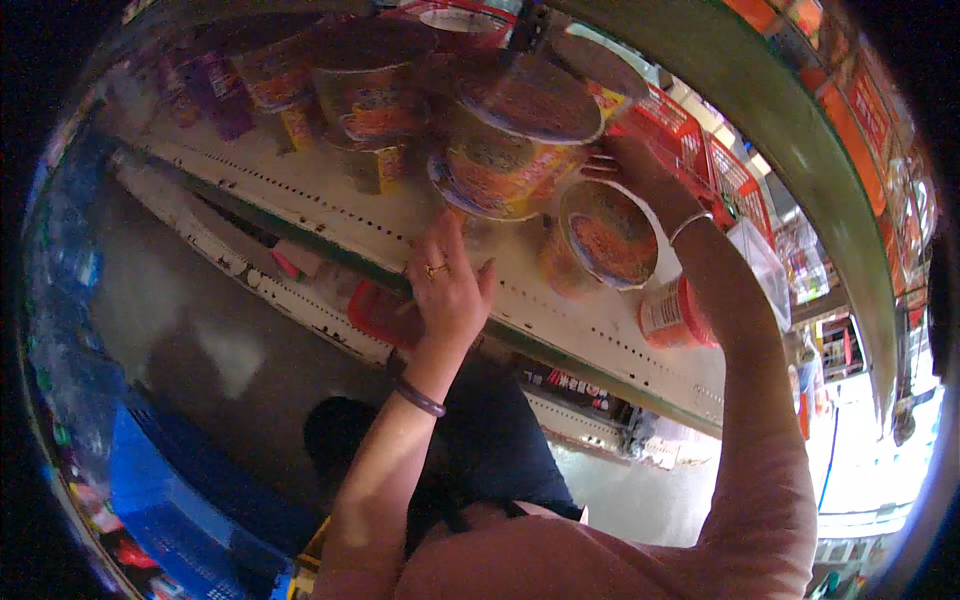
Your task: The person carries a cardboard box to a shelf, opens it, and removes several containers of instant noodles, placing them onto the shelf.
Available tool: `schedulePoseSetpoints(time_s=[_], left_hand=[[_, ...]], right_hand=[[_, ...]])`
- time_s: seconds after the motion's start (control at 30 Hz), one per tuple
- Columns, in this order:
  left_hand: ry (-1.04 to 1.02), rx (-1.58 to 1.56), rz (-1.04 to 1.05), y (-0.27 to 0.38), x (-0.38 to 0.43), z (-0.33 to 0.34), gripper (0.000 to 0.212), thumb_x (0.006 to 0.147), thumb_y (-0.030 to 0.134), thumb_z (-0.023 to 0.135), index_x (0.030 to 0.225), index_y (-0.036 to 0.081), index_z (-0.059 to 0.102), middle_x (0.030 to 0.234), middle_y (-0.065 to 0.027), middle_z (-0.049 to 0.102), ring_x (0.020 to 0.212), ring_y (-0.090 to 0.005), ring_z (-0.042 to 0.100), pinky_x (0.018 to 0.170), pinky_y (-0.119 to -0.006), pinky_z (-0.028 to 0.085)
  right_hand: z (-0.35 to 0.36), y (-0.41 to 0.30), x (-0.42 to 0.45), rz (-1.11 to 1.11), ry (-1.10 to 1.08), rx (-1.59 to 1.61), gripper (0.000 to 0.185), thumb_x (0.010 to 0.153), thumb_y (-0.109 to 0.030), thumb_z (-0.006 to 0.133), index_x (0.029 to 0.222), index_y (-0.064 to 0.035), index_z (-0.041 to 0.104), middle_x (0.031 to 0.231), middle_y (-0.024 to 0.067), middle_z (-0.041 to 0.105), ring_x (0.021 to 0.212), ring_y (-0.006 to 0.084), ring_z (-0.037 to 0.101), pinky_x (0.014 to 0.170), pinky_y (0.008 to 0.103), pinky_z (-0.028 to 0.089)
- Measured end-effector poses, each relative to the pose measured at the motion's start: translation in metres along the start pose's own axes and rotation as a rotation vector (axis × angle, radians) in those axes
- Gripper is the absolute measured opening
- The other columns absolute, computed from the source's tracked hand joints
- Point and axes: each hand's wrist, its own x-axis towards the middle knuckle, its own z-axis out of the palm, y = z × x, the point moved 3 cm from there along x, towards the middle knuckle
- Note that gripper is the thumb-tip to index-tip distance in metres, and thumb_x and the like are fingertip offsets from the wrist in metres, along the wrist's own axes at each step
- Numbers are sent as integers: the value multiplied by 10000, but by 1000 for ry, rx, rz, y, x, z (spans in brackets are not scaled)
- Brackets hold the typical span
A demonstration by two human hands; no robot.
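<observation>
Instant noodle tubs in yellow and orange stand on a white metal shelf (465, 240). The fingertips of my left hand (450, 289), which wears a ring, are at the lower rim of the middle noodle tub (499, 176); its thumb points away from the fingers. Behind that tub's right side, in shadow, reaches my right hand (626, 161). Its fingers lie beside the tub, and their grip is partly hidden. A second noodle tub (611, 232) with its printed lid showing sits just below my right hand. Next to my right forearm is a red-lidded canister (675, 311).
More noodle tubs (379, 105) and purple packages (221, 90) line the shelf at left. Red plastic baskets (682, 135) are behind. A green shelf edge (817, 127) curves overhead at right. A blue crate (176, 517) is on the floor at lower left.
</observation>
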Motion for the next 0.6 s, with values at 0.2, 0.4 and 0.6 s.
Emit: schedulePoseSetpoints(time_s=[0.2,0.4,0.6], left_hand=[[86,-61,38,-3,0,-4,841,703,260,708,1364,-28,276,1335,-227,360,1173,-368,415,931,-477,351],[154,8,98,0,1,-2,905,683,285,728,1371,-45,241,1334,-224,368,1193,-363,406,929,-478,363],[92,-114,2,1,23,-13,1017,636,320,778,1379,-61,196,1307,-250,391,1187,-381,411,935,-459,376]], right_hand=[[-23,-6,-43,-142,-104,-732,381,905,-352,496,1152,-73,576,995,46,619,933,144,574,801,332,487],[-8,-13,-99,35,-167,-819,289,881,-289,557,1071,-80,618,956,25,620,902,133,565,749,344,494],[-16,-6,-92,123,-62,-707,288,851,-275,612,1060,-78,613,962,24,614,866,123,560,753,307,471]])
